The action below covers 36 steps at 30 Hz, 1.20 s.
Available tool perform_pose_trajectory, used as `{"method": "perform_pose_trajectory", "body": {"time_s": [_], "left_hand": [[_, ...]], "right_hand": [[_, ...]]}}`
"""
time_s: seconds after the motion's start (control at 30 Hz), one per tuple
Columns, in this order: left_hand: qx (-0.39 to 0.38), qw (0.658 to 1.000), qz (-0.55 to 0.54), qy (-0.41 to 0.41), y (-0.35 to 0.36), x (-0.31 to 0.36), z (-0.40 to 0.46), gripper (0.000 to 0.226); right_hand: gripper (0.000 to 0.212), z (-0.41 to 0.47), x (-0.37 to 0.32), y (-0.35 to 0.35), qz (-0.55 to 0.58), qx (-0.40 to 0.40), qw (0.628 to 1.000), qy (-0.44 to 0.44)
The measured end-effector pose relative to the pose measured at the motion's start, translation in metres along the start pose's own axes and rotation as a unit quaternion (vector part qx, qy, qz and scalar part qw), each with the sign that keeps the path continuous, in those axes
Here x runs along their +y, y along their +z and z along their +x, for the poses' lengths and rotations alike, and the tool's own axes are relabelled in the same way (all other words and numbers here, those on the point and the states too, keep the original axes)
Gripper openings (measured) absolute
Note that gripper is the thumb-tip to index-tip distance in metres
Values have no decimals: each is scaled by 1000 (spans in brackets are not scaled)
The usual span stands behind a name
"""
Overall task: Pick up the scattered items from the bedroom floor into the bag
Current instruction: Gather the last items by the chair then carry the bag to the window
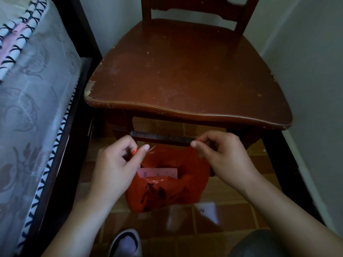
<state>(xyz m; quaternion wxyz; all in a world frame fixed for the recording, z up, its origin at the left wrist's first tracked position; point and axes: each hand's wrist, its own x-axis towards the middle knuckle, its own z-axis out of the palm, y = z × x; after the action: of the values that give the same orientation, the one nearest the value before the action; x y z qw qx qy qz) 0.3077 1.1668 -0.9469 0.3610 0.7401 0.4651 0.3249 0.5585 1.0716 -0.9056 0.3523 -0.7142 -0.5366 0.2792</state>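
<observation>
Orange plastic bag (167,190) low in centre frame, pinched open at its rim by left hand (115,164) and right hand (222,156), pink ruler-like item (157,172) already inside, white scrap (206,212) on floor (232,229) possibly left.

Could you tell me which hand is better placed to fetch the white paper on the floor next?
The right hand, probably: the white paper lies on the tiles below it, right of the red bag. The left hand would have to cross over.

Home bedroom, patterned mattress (27,108) on dark bed frame (81,115), worn wooden chair (185,71), tiled floor (232,201)
</observation>
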Motion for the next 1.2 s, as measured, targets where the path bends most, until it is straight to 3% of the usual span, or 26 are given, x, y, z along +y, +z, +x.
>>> {"method": "perform_pose_trajectory", "body": {"time_s": [0.23,0.33,0.43,0.53,0.7,0.8,0.93,1.07,1.2], "left_hand": [[-7,995,-84,-52,12,1,-4,15],[2,999,-30,-25,9,-6,-2,11],[30,999,28,-9,4,-13,0,2],[42,996,71,-31,-1,-20,1,29],[63,998,5,-4,-1,-10,-1,27],[44,999,24,-4,1,-11,1,25],[48,997,54,-2,4,-16,3,28],[81,995,54,20,7,-12,8,19],[82,995,25,60,14,0,8,20]], "right_hand": [[10,3,-1,7,22,-5,1000,16],[10,7,4,9,-13,-2,999,40],[14,8,5,7,-125,-7,991,45],[14,6,0,4,-75,23,996,31],[13,1,-10,3,10,37,999,5],[14,3,-6,3,-10,20,1000,22],[24,3,3,0,-133,-14,990,40],[5,4,12,-10,-188,-20,978,88],[19,1,6,-24,-132,-24,985,104]]}}
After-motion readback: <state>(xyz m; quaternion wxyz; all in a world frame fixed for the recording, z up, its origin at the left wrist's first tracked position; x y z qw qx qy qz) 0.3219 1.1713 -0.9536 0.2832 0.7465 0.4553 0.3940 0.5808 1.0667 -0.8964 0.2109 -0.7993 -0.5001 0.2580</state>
